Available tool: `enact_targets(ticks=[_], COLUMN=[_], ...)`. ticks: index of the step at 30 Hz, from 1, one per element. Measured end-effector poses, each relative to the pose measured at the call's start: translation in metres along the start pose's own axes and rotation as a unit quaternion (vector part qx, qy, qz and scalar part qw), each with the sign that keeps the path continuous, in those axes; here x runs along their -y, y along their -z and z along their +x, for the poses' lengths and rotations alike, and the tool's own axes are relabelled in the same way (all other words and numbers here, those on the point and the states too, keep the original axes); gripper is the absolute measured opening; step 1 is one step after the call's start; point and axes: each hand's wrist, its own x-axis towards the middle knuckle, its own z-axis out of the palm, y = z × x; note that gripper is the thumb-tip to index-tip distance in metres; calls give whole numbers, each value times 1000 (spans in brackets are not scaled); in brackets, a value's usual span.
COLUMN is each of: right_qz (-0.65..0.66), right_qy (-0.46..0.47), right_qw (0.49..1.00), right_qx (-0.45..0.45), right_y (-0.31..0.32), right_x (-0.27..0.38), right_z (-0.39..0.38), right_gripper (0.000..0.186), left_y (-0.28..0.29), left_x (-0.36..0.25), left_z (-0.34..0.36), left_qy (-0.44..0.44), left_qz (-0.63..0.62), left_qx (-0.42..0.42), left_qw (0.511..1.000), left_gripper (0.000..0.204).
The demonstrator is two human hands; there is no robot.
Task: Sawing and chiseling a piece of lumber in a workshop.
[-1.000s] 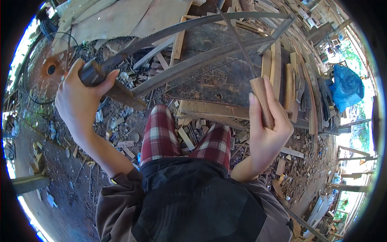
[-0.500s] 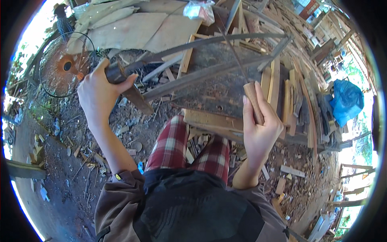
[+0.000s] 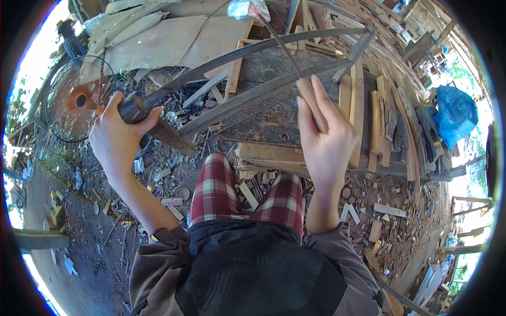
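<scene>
My left hand (image 3: pixel 117 139) is wrapped round the dark wooden end piece of a frame saw (image 3: pixel 250 104). The saw is held up over the workbench, its long toothed blade on the far side and its wooden bar nearer me. In my right hand (image 3: pixel 332 134) is a file (image 3: pixel 311 102), gripped by its light wooden handle with the fingers stretched along it. The file's thin metal shaft points away from me and lies across the saw blade. Whether it touches the teeth is too fine to make out.
Below the saw stands a dark-topped workbench (image 3: pixel 258 126), with wood strips (image 3: pixel 375 124) along its right side. A round fan (image 3: pixel 81 100) is at the left, near plywood sheets (image 3: pixel 168 42). A clear plastic bag (image 3: pixel 249 9) lies at the back, a blue bag (image 3: pixel 456 116) at the right. Offcuts litter the ground.
My right hand has pushed the file forward and a little left, so more of its shaft reaches past the saw blade. The left hand keeps its grip on the saw; the view has shifted slightly.
</scene>
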Motion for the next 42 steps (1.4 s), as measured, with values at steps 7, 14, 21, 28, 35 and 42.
enact_targets(ticks=[7, 14, 21, 28, 35, 42], right_qz=[13, -22, -24, -41, 35, 73], right_qy=[-56, -3, -46, -26, -38, -91], right_qw=[998, 1000, 998, 999, 999, 993], right_qx=[26, 3, 17, 18, 4, 13], right_y=[17, -8, 10, -1, 1, 4], right_x=[10, 8, 22, 14, 6, 12], right_z=[-25, -3, -16, -5, -9, -8], right_gripper=[39, 40, 36, 36, 35, 34], left_y=[-8, -4, -2, -10, -8, -3], left_x=[7, 0, 8, 1, 4, 3], left_z=[0, 1, 2, 8, 8, 5], left_qy=[-14, -3, 6, 9, -10, 16], left_qz=[-6, -12, 6, -5, 4, -5], left_qx=[-39, -24, -20, 12, -9, 10], left_qw=[999, 1000, 1000, 1000, 1000, 1000], left_gripper=[65, 65, 68, 70, 69, 74])
